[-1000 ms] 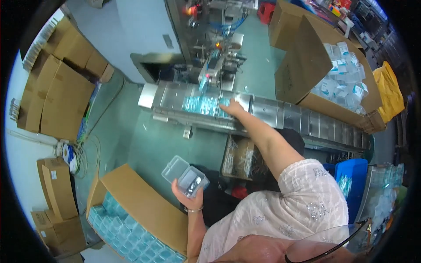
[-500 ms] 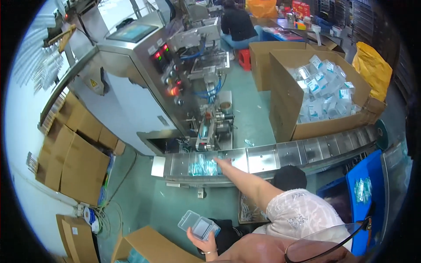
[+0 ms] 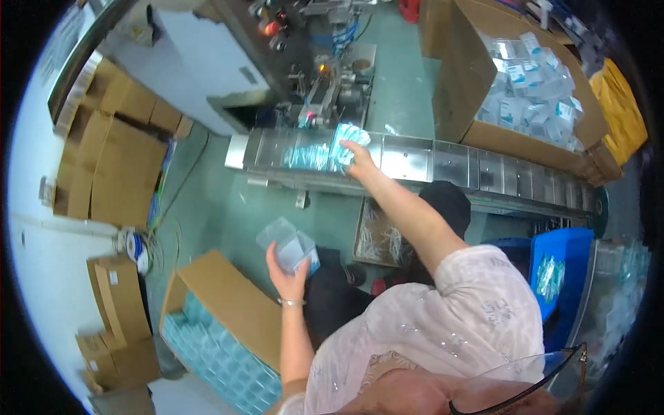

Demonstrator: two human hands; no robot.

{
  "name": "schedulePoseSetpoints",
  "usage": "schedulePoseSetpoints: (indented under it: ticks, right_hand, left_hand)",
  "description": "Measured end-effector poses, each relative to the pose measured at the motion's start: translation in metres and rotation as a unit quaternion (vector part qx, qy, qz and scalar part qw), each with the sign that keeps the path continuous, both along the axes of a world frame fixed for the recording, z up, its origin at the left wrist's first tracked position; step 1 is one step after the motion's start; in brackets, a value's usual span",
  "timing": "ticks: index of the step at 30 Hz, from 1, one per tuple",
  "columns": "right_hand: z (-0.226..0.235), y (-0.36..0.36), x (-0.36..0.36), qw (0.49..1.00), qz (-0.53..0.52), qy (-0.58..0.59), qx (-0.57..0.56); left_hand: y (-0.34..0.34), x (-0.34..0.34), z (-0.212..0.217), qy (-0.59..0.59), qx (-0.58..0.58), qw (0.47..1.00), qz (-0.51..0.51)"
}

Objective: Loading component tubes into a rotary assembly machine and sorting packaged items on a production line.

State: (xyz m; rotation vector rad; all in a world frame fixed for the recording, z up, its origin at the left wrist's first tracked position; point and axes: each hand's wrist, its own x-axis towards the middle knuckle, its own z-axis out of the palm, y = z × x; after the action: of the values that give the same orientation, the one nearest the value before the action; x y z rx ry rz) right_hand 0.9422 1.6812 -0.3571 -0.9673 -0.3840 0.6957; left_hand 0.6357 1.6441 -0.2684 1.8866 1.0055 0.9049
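Observation:
My left hand [image 3: 286, 278] is closed around a clear plastic box [image 3: 293, 253], whose see-through lid [image 3: 275, 234] is swung open. The box shows a pale inside and a blue-printed side. Over the metal conveyor [image 3: 407, 156], my right hand [image 3: 357, 159] grips a bunch of slim teal-and-clear packets [image 3: 351, 133]. More such packets [image 3: 306, 157] lie in the conveyor section just left of that hand. What the packets contain is too small to make out.
A carton [image 3: 228, 277] filled with rows of teal boxes stands at lower left. Across the conveyor, a big carton [image 3: 453, 90] holds clear boxes. A machine [image 3: 200, 62] rises at the far left. Beside my right side, a blue bin [image 3: 564, 252] carries more packets.
My right hand has closed on a bunch of packets and lifted them off the conveyor. My left hand still holds the open box. The view has tilted downward.

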Motion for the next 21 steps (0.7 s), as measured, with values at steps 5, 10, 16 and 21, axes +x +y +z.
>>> schedulePoseSetpoints:
  ticks: [5,10,16,21]
  right_hand:
    - [0.068,-0.077,-0.069,0.901,0.26,0.334,0.094]
    - [0.102,-0.137,-0.146,0.963,0.181,-0.199,-0.03]
    - [0.108,-0.145,-0.163,0.794,0.023,-0.607,-0.021]
    - [0.118,-0.147,-0.17,0.697,0.108,-0.701,-0.103]
  left_hand:
    - [0.0,0.029,0.054,0.16,-0.086,0.97,-0.159]
    - [-0.028,0.034,0.059,0.159,-0.046,0.962,-0.217]
    - [-0.044,0.016,0.069,0.106,0.012,0.984,-0.144]
    - [-0.05,-0.011,0.048,0.047,0.058,0.992,-0.098]
